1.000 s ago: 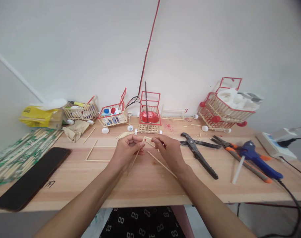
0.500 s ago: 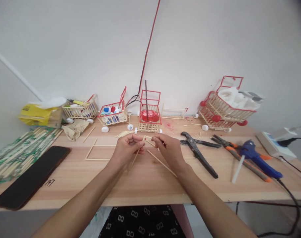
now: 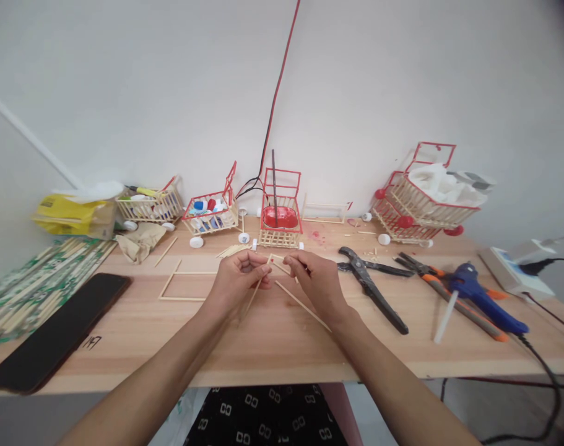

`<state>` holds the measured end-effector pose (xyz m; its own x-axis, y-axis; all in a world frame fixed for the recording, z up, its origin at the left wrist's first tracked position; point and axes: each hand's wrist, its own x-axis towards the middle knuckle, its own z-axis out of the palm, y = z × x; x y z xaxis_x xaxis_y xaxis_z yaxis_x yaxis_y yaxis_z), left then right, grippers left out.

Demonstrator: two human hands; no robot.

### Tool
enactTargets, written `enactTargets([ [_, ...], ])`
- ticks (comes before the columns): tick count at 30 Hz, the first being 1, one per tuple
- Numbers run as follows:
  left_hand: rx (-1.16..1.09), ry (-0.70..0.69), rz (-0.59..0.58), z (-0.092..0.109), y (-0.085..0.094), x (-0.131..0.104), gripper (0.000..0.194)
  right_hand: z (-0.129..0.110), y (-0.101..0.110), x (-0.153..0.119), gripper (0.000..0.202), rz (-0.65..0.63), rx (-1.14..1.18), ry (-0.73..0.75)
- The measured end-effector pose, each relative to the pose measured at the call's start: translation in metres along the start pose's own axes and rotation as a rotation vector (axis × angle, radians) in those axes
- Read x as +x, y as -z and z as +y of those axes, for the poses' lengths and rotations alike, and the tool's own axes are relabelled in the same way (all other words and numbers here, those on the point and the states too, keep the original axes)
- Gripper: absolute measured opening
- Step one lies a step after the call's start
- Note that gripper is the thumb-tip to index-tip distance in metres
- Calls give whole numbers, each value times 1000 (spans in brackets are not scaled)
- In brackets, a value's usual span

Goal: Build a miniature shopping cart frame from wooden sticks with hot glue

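Two thin wooden sticks meet at a corner in the middle of the table, between my hands. My left hand pinches the left wooden stick, which slants down toward me. The fingers of my right hand are closed on the right wooden stick, close to the same corner. A loose wooden stick lies on the table beneath my right wrist. Left of my left hand rests a stick frame, flat on the wood and partly covered by that hand.
Miniature stick shopping carts stand along the wall, including a middle cart and a large right cart. Black cutters, orange-handled pliers and a blue glue gun lie right. A phone and wrapped chopsticks lie left.
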<state>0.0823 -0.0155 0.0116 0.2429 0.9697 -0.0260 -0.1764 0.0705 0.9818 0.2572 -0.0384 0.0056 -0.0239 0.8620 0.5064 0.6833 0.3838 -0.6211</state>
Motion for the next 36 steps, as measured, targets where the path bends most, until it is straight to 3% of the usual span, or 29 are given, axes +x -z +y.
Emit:
enactTargets([
  [36, 1, 5, 13, 0, -1, 0, 27, -1, 1, 0, 24, -6, 18, 7],
])
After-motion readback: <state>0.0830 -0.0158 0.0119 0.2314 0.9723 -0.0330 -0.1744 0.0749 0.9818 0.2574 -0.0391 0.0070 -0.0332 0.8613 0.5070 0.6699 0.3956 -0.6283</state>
